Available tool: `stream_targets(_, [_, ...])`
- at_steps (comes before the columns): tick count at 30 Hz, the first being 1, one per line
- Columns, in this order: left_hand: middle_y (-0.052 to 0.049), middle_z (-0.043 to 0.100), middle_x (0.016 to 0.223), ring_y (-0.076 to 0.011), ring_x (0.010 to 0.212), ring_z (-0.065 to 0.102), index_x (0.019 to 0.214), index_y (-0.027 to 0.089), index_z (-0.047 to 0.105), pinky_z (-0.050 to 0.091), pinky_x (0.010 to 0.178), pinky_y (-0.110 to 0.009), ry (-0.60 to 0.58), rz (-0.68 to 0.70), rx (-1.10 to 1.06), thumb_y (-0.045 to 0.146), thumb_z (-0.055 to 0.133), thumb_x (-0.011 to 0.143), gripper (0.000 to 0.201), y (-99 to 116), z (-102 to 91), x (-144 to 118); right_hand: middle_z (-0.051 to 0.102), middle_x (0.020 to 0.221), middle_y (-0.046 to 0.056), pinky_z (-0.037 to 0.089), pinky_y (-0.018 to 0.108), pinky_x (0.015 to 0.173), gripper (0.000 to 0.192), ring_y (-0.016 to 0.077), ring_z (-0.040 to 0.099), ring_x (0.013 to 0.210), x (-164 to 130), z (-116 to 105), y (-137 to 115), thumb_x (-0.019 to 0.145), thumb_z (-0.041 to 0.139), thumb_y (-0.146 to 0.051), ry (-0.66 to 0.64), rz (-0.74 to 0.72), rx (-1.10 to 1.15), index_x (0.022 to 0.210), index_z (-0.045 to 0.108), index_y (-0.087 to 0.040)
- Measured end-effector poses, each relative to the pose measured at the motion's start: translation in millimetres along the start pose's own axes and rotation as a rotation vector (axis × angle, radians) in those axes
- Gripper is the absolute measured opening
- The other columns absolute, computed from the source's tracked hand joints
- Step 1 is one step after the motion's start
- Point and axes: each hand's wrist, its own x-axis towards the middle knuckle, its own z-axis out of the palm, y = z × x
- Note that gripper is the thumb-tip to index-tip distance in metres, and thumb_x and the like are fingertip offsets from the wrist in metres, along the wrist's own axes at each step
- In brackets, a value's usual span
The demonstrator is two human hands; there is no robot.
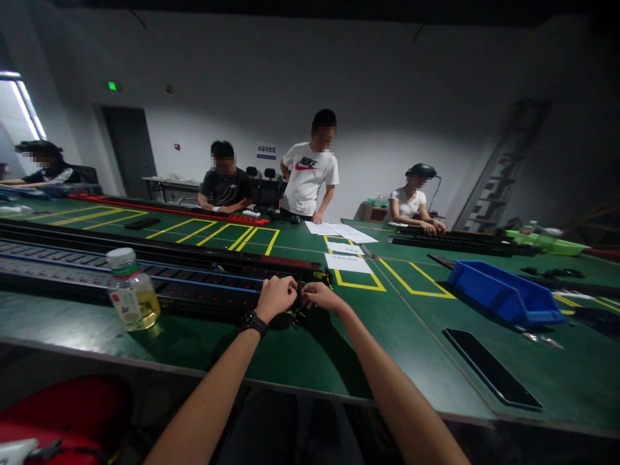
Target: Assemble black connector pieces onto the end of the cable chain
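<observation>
A long black rail-like assembly [203,294] with rows of small red dots and blue strips lies along the green table. Both my hands are at its right end. My left hand [278,297], a dark watch on its wrist, has its fingers curled against the end part. Close beside it, my right hand [320,297] pinches at the same end, thumb and fingertips together. Whatever sits between the fingers is too small and dark to make out. Small dark pieces and wires stick out just below and behind the hands.
A bottle of yellow liquid [132,290] stands left, at the assembly's front edge. To the right are a blue bin [504,294] and a black tablet-like slab [491,367]. Paper sheets [347,263] lie beyond my hands. Several people are across the table, one standing [310,177].
</observation>
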Motion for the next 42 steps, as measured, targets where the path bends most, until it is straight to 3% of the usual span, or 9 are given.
stream_targets(5, [-0.002, 0.080, 0.101, -0.0250, 0.105, 0.068, 0.102, 0.029, 0.077, 0.045, 0.097, -0.038, -0.005, 0.009, -0.013, 0.024, 0.055, 0.087, 0.027, -1.6, 2.2, 1.3, 0.066, 0.071, -0.002, 0.051, 0.019, 0.052, 0.009, 0.0110, 0.062, 0.059, -5.2, 6.6, 4.6, 0.079, 0.063, -0.016, 0.053, -0.048, 0.075, 0.088, 0.065, -0.017])
stream_targets(15, [-0.002, 0.081, 0.102, -0.0224, 0.101, 0.072, 0.098, 0.028, 0.078, 0.050, 0.092, -0.032, -0.047, -0.012, -0.066, 0.023, 0.059, 0.087, 0.023, -0.4, -3.2, 2.8, 0.061, 0.080, -0.001, 0.048, 0.019, 0.040, 0.028, 0.0141, 0.061, 0.064, -3.3, 17.5, 16.8, 0.078, 0.071, -0.041, 0.110, -0.164, 0.074, 0.091, 0.059, -0.020])
stream_targets(33, [-0.003, 0.080, 0.103, -0.0239, 0.105, 0.070, 0.100, 0.027, 0.076, 0.048, 0.096, -0.035, -0.044, 0.008, -0.032, 0.024, 0.056, 0.090, 0.023, -0.8, -2.8, 1.9, 0.067, 0.086, 0.001, 0.047, 0.021, 0.040, 0.026, 0.0138, 0.061, 0.061, -0.3, 23.7, 24.2, 0.081, 0.070, -0.041, 0.198, -0.158, 0.040, 0.093, 0.060, -0.020])
stream_targets(42, [-0.004, 0.079, 0.105, -0.0237, 0.107, 0.069, 0.102, 0.027, 0.075, 0.047, 0.096, -0.036, -0.054, 0.003, -0.018, 0.025, 0.052, 0.094, 0.025, -2.7, -0.8, 2.4, 0.064, 0.074, -0.002, 0.047, 0.019, 0.042, 0.023, 0.0108, 0.059, 0.053, -2.7, 23.4, 20.2, 0.083, 0.073, -0.040, 0.210, -0.127, 0.006, 0.089, 0.063, -0.019])
